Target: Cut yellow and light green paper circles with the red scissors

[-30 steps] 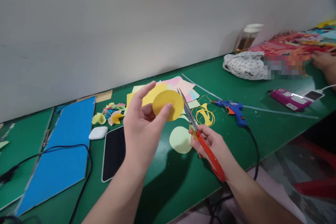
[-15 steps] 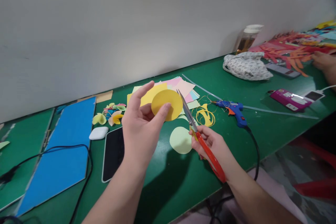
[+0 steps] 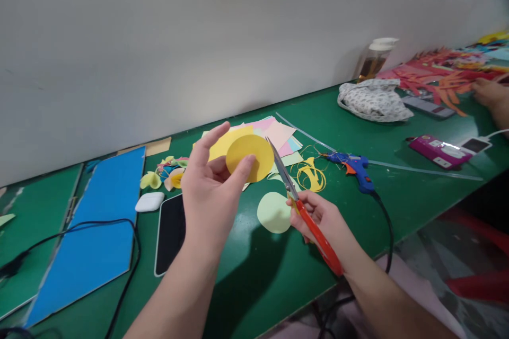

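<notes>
Between thumb and fingers, my left hand pinches a yellow paper circle above the table, its index finger raised. My right hand holds red-handled scissors, blades pointing up and left. The blade tips are beside the circle's right edge; whether they touch it I cannot tell. Below lies a pale green paper circle on the green table. Behind my hands is a pile of coloured paper sheets, with curly yellow paper scraps to its right.
Right of the scraps lies a blue glue gun with a black cable. A phone, a white earbud case, folded paper petals and a blue board are at left. Another person's hand is near orange paper strips.
My left hand has shifted slightly left with the yellow circle. The scissor tips have moved a little left too, while my right hand stays almost in place.
</notes>
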A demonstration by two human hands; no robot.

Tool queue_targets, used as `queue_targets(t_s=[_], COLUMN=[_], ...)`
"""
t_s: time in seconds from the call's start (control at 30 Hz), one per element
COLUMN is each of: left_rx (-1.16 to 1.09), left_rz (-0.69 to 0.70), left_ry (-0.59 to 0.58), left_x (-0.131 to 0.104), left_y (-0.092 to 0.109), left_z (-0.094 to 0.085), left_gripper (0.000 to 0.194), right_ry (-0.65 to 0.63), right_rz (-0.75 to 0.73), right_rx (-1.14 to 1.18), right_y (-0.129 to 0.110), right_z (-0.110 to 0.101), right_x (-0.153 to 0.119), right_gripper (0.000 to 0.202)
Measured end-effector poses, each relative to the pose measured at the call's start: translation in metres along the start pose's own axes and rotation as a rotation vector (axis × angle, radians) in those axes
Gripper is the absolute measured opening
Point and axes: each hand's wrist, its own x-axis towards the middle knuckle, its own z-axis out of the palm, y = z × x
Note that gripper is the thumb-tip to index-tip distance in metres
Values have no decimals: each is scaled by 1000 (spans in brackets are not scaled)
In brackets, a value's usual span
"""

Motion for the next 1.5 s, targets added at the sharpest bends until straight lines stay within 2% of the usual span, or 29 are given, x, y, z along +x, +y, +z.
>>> queue_targets(t_s=[0.4, 0.53, 0.9, 1.17, 1.5], left_rx=[34, 21, -12, 21, 13], left_rz=[31, -1, -7, 44, 33], left_ry=[-2, -24, 57, -2, 11], left_x=[2, 4, 1, 8, 7], left_y=[-2, -3, 3, -5, -7], left_z=[-3, -5, 0, -8, -8], left_gripper=[54, 58, 53, 55, 55], right_ry=[4, -4, -12, -6, -14], right_rz=[8, 8, 4, 20, 0], right_rx=[18, 13, 31, 41, 46], right_y=[-3, 0, -1, -5, -1], right_z=[0, -1, -2, -1, -4], right_x=[0, 0, 0, -1, 2], right_gripper=[39, 38, 37, 39, 42])
